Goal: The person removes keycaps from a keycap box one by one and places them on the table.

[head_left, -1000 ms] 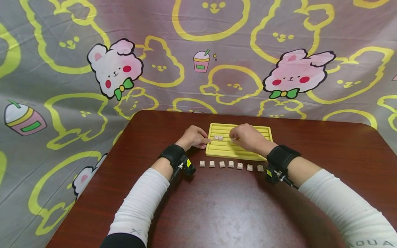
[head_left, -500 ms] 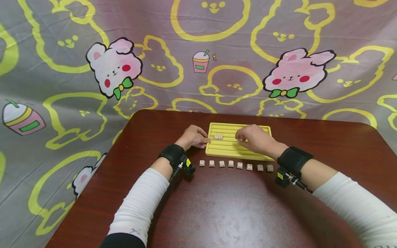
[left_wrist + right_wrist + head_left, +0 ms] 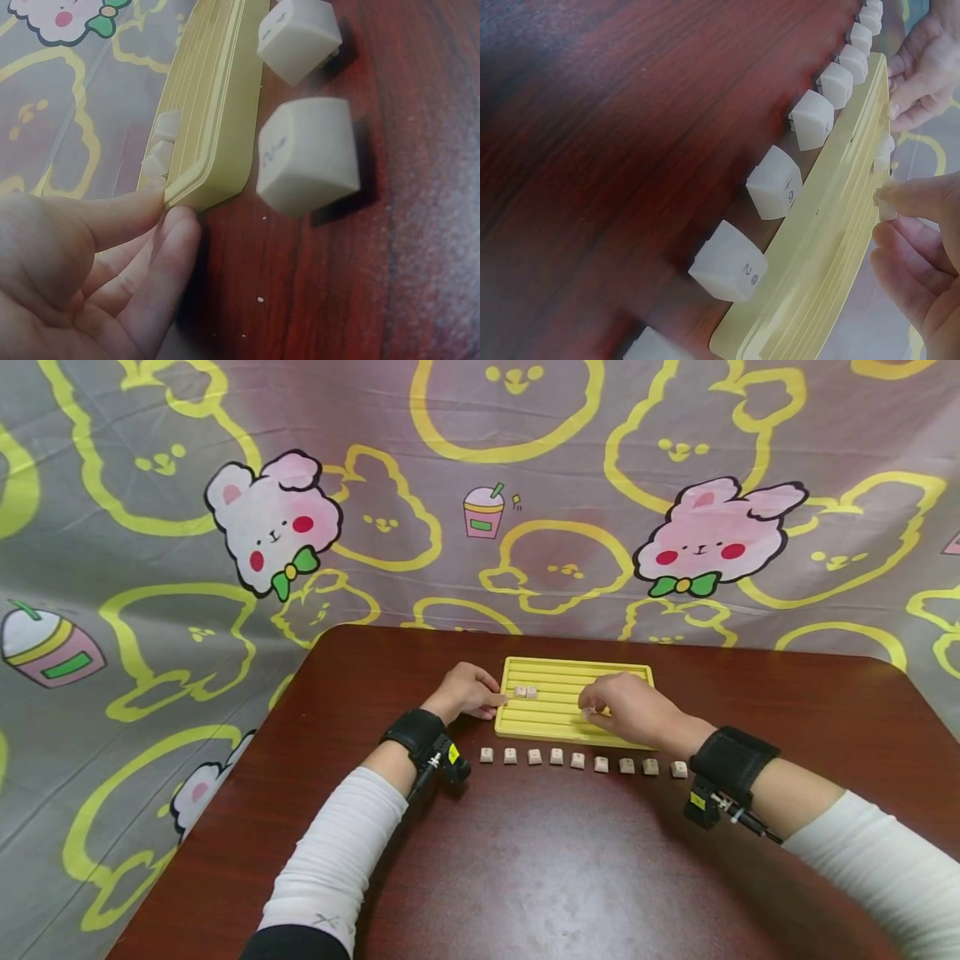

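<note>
A yellow ridged tray (image 3: pixel 551 720) lies on the table, with two white keycaps (image 3: pixel 526 692) side by side in one of its grooves near the left end. My left hand (image 3: pixel 468 690) grips the tray's left edge; the left wrist view shows the thumb on the rim and the fingers against the side. Over the tray's middle, my right hand (image 3: pixel 630 706) pinches a small white keycap (image 3: pixel 886 205) between thumb and fingers. Whether that keycap touches the tray is unclear. Some of the tray's right part is hidden behind the right hand.
A row of several white keycaps (image 3: pixel 557 757) with dark printed marks stands along the tray's near side. The brown wooden table (image 3: pixel 555 860) stretches toward me. Behind it hangs a patterned cloth (image 3: pixel 555 485).
My right hand has shifted right and slightly nearer with the keycap, and its wrist has uncovered more keycaps at the row's right end. The left hand stays on the tray.
</note>
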Demonstrator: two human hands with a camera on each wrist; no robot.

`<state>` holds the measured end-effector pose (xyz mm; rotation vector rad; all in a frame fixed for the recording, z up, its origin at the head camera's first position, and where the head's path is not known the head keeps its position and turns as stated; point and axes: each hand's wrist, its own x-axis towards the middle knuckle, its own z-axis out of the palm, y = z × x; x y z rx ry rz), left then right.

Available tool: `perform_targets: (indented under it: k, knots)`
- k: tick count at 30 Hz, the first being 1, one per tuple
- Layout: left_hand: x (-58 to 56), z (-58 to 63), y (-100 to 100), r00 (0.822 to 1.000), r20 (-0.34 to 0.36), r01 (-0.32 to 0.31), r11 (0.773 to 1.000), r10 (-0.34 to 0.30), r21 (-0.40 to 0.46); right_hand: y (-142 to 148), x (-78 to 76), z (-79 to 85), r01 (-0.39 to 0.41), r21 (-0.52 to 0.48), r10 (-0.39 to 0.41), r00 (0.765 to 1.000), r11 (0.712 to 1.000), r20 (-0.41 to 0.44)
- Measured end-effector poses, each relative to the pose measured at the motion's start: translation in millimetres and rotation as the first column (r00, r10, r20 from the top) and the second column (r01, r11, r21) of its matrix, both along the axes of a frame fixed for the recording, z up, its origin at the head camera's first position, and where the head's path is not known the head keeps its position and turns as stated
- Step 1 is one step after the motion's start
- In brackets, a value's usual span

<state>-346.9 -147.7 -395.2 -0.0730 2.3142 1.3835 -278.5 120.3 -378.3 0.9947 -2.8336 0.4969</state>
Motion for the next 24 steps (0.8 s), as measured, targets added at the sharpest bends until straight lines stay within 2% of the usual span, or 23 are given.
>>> perform_targets:
  k: [13,24]
  knots:
    - [-0.9,-1.3,0.0,1.000,-0.004,-0.005,1.000,0.005,-0.024,6.2,7.7,-1.0,-0.017,-0.037,0.017,1.000,0.999,0.000]
    - [0.9,0.6,-0.7,1.000,0.004,0.004,1.000,-0.004,0.014,13.9,16.9,-0.8,-0.005,0.008,0.005,1.000,1.000,0.010]
